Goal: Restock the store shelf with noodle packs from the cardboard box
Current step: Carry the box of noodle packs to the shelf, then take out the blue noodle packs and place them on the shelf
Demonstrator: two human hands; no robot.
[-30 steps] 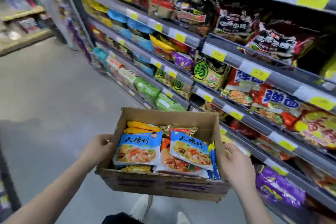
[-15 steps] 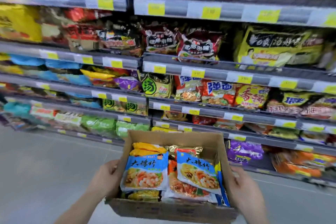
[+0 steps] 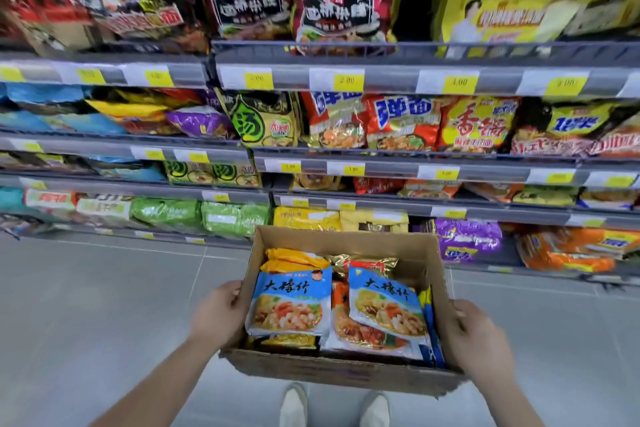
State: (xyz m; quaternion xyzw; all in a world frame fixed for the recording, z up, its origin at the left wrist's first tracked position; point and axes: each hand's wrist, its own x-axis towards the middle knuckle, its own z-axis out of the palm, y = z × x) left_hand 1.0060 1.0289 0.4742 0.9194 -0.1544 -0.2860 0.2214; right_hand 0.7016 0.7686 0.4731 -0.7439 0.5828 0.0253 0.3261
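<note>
I carry an open cardboard box (image 3: 346,374) in front of me, above the floor. My left hand (image 3: 218,315) grips its left wall and my right hand (image 3: 474,336) grips its right wall. Inside lie several noodle packs: two blue packs (image 3: 291,302) on top, with orange and yellow packs (image 3: 294,258) beneath and behind them. The store shelf (image 3: 398,81) stands straight ahead, its tiers full of noodle packs behind yellow price labels.
Grey tiled floor (image 3: 104,305) stretches to the left and below. The lowest shelf tier, with green (image 3: 194,215), yellow and purple packs (image 3: 467,239), sits just beyond the box's far wall. My white shoes (image 3: 294,406) show under the box.
My view has swung right and closer, from looking along the aisle to facing the shelf head-on. Both hands keep the same hold on the box.
</note>
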